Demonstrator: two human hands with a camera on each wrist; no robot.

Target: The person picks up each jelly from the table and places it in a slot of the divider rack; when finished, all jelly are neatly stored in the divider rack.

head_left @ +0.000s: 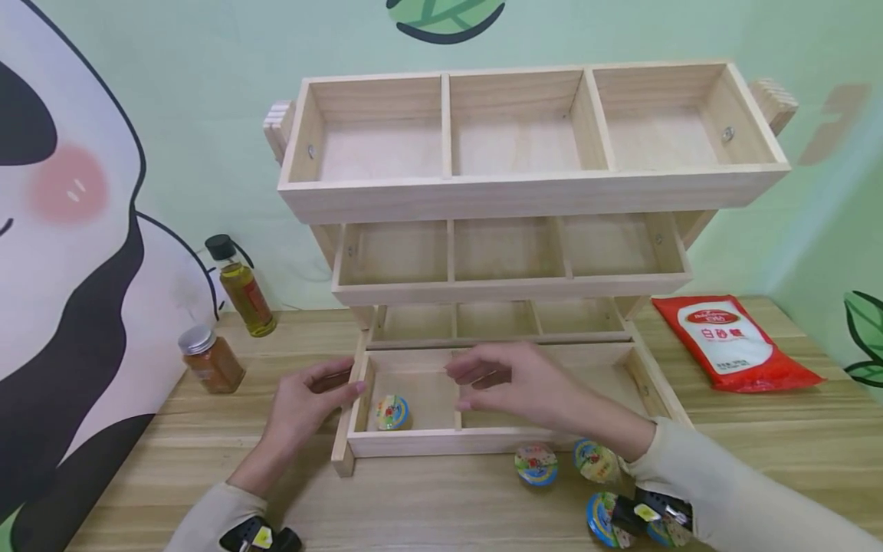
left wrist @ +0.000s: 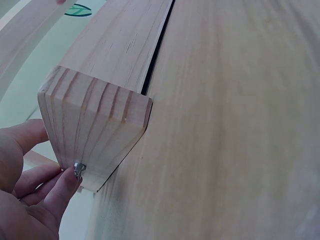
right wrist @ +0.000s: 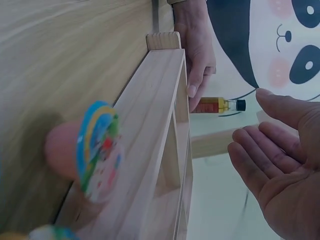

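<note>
My left hand (head_left: pixel 303 406) touches the left side of the wooden rack (head_left: pixel 345 429), its thumb and fingers against the outer face. In the left wrist view its fingertips lie near a metal screw (left wrist: pixel 79 170). Above the bottom tray (head_left: pixel 441 443) hovers my right hand (head_left: pixel 517 383), fingers loosely bent and holding nothing. A small jelly cup (head_left: pixel 392 412) with a printed lid sits in that tray's left compartment. In front of the tray stands another jelly cup (head_left: pixel 535 464), with several more by my right wrist; the right forearm partly hides some.
Three more divided trays rise above the bottom one, the top tray (head_left: pixel 531 195) being widest. Left of the rack stand an oil bottle (head_left: pixel 247 295) and a brown jar (head_left: pixel 212 362). A red and white packet (head_left: pixel 734 345) lies to the right.
</note>
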